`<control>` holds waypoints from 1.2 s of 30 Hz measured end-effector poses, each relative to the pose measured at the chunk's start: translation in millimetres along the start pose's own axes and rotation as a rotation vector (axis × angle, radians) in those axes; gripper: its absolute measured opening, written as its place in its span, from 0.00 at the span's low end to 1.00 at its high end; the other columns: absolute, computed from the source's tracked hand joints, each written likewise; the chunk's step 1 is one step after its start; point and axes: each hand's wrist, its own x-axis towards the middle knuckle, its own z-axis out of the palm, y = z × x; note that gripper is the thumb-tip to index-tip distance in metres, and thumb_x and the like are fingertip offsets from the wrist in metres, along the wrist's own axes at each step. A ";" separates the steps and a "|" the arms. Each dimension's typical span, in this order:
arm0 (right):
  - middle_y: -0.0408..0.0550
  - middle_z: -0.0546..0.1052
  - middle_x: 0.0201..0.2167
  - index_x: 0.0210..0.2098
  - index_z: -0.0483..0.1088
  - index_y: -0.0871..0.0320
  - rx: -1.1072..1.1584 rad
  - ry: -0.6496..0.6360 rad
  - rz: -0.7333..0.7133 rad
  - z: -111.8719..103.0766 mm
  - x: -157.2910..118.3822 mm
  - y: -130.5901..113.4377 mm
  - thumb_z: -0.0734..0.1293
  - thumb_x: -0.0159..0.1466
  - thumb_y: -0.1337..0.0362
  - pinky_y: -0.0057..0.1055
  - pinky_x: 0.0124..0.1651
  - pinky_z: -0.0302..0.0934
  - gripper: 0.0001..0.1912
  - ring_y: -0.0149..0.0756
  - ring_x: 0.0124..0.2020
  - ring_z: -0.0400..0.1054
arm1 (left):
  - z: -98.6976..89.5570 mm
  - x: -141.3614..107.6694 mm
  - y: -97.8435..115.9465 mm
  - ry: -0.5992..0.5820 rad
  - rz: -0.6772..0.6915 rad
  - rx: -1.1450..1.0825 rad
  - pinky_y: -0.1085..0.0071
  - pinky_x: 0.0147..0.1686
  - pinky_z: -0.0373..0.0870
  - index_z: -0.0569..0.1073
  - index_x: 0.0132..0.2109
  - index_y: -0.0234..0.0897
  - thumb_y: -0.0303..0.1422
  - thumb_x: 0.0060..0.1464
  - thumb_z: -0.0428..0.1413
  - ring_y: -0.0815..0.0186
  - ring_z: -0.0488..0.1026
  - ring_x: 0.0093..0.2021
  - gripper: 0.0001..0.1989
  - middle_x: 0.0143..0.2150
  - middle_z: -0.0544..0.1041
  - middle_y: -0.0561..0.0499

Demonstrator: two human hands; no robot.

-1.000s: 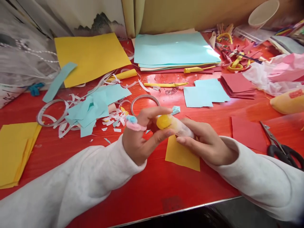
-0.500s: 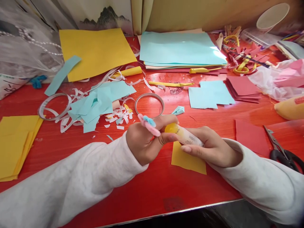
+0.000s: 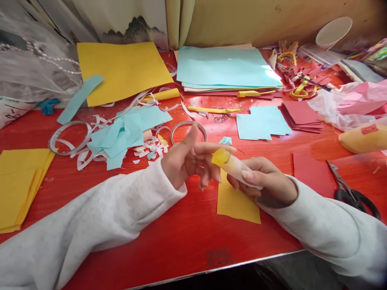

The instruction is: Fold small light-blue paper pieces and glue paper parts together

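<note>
The right hand point(image 3: 270, 181) is closed around a pale tube point(image 3: 237, 169) with a yellow end, the thumb lying along its near side. The tube is held tilted in the middle of the scene, above the far part of a small yellow paper point(image 3: 238, 207) on the red table point(image 3: 169, 249), its yellow end pointing left and far. The left hand point(image 3: 193, 163) is loosely open, thumb raised, with one finger reaching behind the yellow end; whether that finger touches it cannot be told. The hands are close to each other, only the tube between them. To the right, black-handled scissors point(image 3: 353, 195) lie beside a red paper point(image 3: 311, 173). Farther back are a notched light-blue paper point(image 3: 261, 125) and, just right of it, a stack of red squares point(image 3: 300, 114). On the left, blue paper scraps point(image 3: 130, 131) lie among white strips, with a yellow paper stack point(image 3: 21, 185) at the near left. At the far side, a large yellow sheet point(image 3: 123, 72) lies left of a pile of blue sheets point(image 3: 223, 66).
</note>
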 end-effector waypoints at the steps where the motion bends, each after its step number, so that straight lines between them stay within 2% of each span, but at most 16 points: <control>1: 0.36 0.53 0.10 0.23 0.64 0.63 0.014 0.005 0.009 -0.9 -0.2 -0.3 0.62 0.59 0.53 0.24 0.16 0.35 0.19 0.20 0.12 0.43 | -1.3 1.0 -0.3 -0.053 -0.014 -0.033 0.76 0.20 0.70 0.74 0.45 0.37 0.55 0.56 0.40 0.72 0.70 0.20 0.30 0.27 0.74 0.49; 3: 0.37 0.53 0.08 0.23 0.65 0.64 0.017 0.029 0.033 -1.6 -0.7 -1.9 0.60 0.59 0.51 0.24 0.16 0.34 0.21 0.20 0.10 0.43 | -1.2 1.7 -2.6 -0.024 0.040 -0.013 0.77 0.19 0.70 0.71 0.49 0.41 0.53 0.54 0.47 0.73 0.70 0.20 0.26 0.30 0.74 0.51; 5: 0.37 0.54 0.07 0.22 0.65 0.64 0.007 0.027 0.049 -1.3 -0.9 -3.6 0.60 0.60 0.50 0.24 0.15 0.36 0.22 0.20 0.10 0.44 | 1.3 1.1 -6.3 0.101 0.151 0.078 0.81 0.16 0.68 0.70 0.50 0.43 0.43 0.52 0.55 0.77 0.68 0.18 0.19 0.30 0.71 0.55; 7: 0.37 0.55 0.07 0.23 0.65 0.64 -0.010 0.008 0.062 -0.8 -0.5 -4.4 0.60 0.60 0.50 0.23 0.14 0.38 0.22 0.20 0.09 0.45 | 4.2 -0.2 -9.1 0.198 0.233 0.161 0.83 0.15 0.66 0.72 0.46 0.39 0.35 0.52 0.57 0.79 0.66 0.16 0.13 0.26 0.68 0.57; 8: 0.37 0.55 0.07 0.23 0.65 0.64 -0.024 0.007 0.067 -0.7 -0.2 -4.4 0.61 0.59 0.49 0.22 0.14 0.39 0.22 0.19 0.09 0.45 | 5.2 -1.0 -9.8 0.224 0.248 0.184 0.83 0.14 0.65 0.73 0.44 0.37 0.34 0.52 0.57 0.79 0.66 0.16 0.11 0.23 0.67 0.57; 11: 0.36 0.55 0.07 0.24 0.66 0.65 -0.068 0.026 0.118 -0.8 0.7 -4.2 0.62 0.57 0.47 0.21 0.13 0.39 0.24 0.19 0.09 0.45 | 6.3 -3.0 -9.0 0.239 0.234 0.193 0.84 0.15 0.66 0.73 0.41 0.33 0.34 0.55 0.55 0.77 0.66 0.16 0.10 0.18 0.67 0.57; 15: 0.36 0.54 0.07 0.24 0.65 0.65 -0.089 0.018 0.187 0.8 0.5 -8.0 0.62 0.56 0.45 0.21 0.13 0.36 0.25 0.19 0.09 0.44 | 7.4 -3.7 -7.7 0.251 0.205 0.183 0.83 0.17 0.68 0.72 0.38 0.30 0.35 0.55 0.54 0.76 0.70 0.18 0.11 0.21 0.71 0.55; 20: 0.35 0.53 0.07 0.26 0.66 0.66 -0.144 0.029 0.221 4.5 -0.9 -14.0 0.61 0.58 0.47 0.21 0.16 0.39 0.25 0.19 0.10 0.46 | 7.4 -2.6 -6.8 0.295 0.165 0.167 0.85 0.14 0.63 0.70 0.34 0.29 0.39 0.53 0.55 0.77 0.67 0.14 0.14 0.20 0.70 0.56; 22: 0.36 0.56 0.09 0.29 0.67 0.66 -0.115 0.044 0.174 4.1 -0.6 -11.6 0.62 0.58 0.48 0.21 0.16 0.41 0.23 0.19 0.10 0.48 | 4.6 -1.3 -3.3 0.249 0.079 0.064 0.84 0.11 0.61 0.68 0.32 0.29 0.38 0.51 0.57 0.77 0.65 0.13 0.13 0.19 0.70 0.55; 24: 0.36 0.59 0.11 0.32 0.66 0.64 -0.038 0.044 0.074 2.4 0.6 -7.1 0.63 0.58 0.50 0.20 0.15 0.41 0.20 0.20 0.11 0.50 | 1.4 0.3 1.3 0.149 -0.038 -0.081 0.82 0.10 0.61 0.68 0.30 0.29 0.37 0.50 0.58 0.75 0.65 0.12 0.12 0.18 0.71 0.54; 26: 0.37 0.62 0.15 0.35 0.64 0.63 0.021 0.007 -0.016 0.4 2.3 -2.9 0.64 0.58 0.52 0.19 0.14 0.39 0.18 0.19 0.12 0.50 | -0.8 1.8 4.4 0.062 -0.119 -0.190 0.80 0.12 0.64 0.69 0.29 0.29 0.40 0.51 0.56 0.73 0.67 0.13 0.15 0.18 0.71 0.53; 29: 0.41 0.65 0.19 0.33 0.64 0.63 0.016 0.031 -0.069 -1.3 4.5 -0.2 0.61 0.61 0.52 0.20 0.15 0.39 0.18 0.18 0.13 0.50 | -0.1 2.7 2.7 0.070 -0.046 -0.197 0.79 0.15 0.68 0.71 0.36 0.32 0.48 0.51 0.54 0.72 0.70 0.16 0.20 0.21 0.72 0.54; 33: 0.39 0.60 0.16 0.31 0.66 0.65 0.041 0.136 -0.066 0.0 4.4 0.1 0.58 0.62 0.49 0.21 0.15 0.40 0.23 0.19 0.13 0.49 | 4.5 0.7 -5.3 0.189 0.128 0.014 0.81 0.13 0.67 0.67 0.47 0.39 0.37 0.49 0.60 0.75 0.67 0.15 0.18 0.24 0.69 0.59; 36: 0.38 0.57 0.13 0.30 0.67 0.65 0.016 0.148 -0.011 0.9 3.2 1.5 0.57 0.62 0.47 0.21 0.14 0.38 0.25 0.19 0.12 0.47 | 6.9 -0.6 -7.5 0.255 0.151 0.134 0.81 0.14 0.68 0.68 0.46 0.37 0.36 0.50 0.58 0.75 0.69 0.18 0.16 0.27 0.68 0.57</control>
